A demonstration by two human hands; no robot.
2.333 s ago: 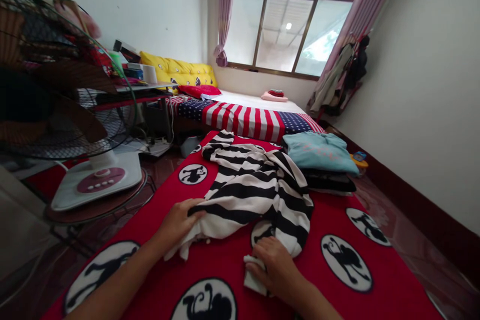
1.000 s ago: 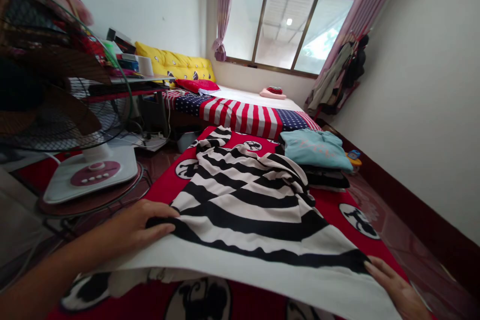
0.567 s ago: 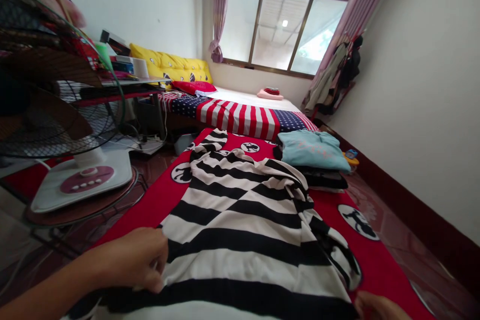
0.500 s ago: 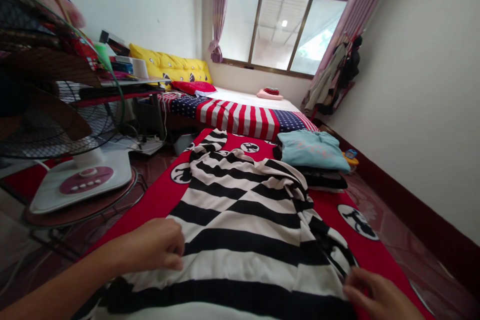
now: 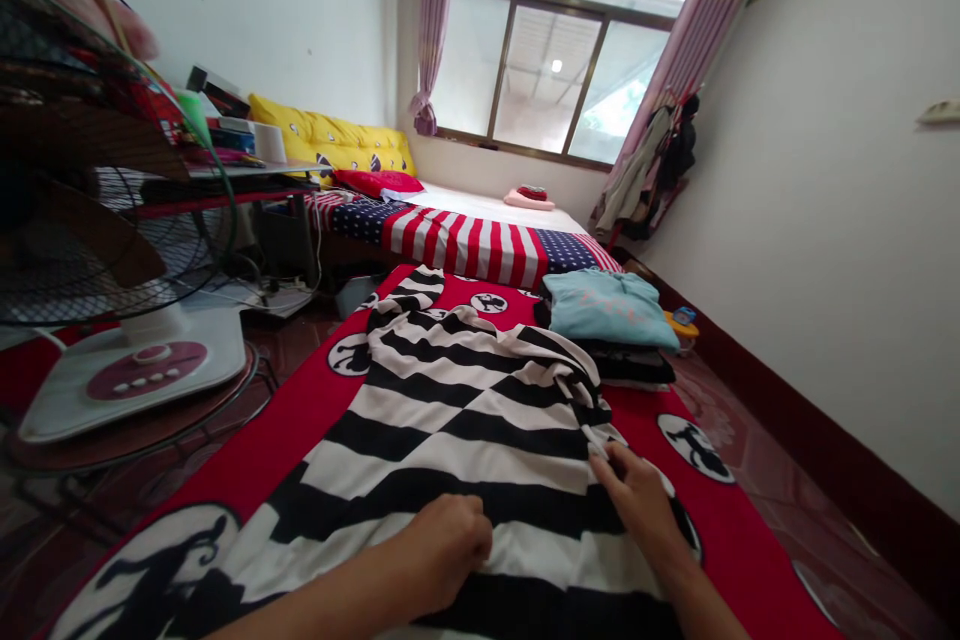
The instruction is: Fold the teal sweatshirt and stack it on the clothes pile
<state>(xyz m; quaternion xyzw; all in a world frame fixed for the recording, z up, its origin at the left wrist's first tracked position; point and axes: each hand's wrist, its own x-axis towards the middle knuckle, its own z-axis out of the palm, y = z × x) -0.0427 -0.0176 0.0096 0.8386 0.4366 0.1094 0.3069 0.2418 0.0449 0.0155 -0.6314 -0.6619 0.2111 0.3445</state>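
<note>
A black-and-white striped long-sleeved garment (image 5: 480, 420) lies spread on a red cloth (image 5: 300, 420) with round black-and-white prints. My left hand (image 5: 450, 545) is closed over the garment's lower middle; its fingertips are turned away, so what they hold is hidden. At the garment's right side my right hand (image 5: 626, 480) pinches the edge of the striped fabric between thumb and fingers. The far left sleeve stretches up and away, while the right side is bunched and wrinkled.
A folded light blue garment (image 5: 607, 308) tops a stack of dark clothes at the cloth's right edge. To the left, a fan (image 5: 142, 360) stands on a round stool. Behind are a bed (image 5: 480, 245) with flag-patterned cover, a cluttered desk and a window.
My left hand has moved right, from the garment's left edge to its middle. My right hand has moved up and left onto the garment's right side. The view has shifted slightly.
</note>
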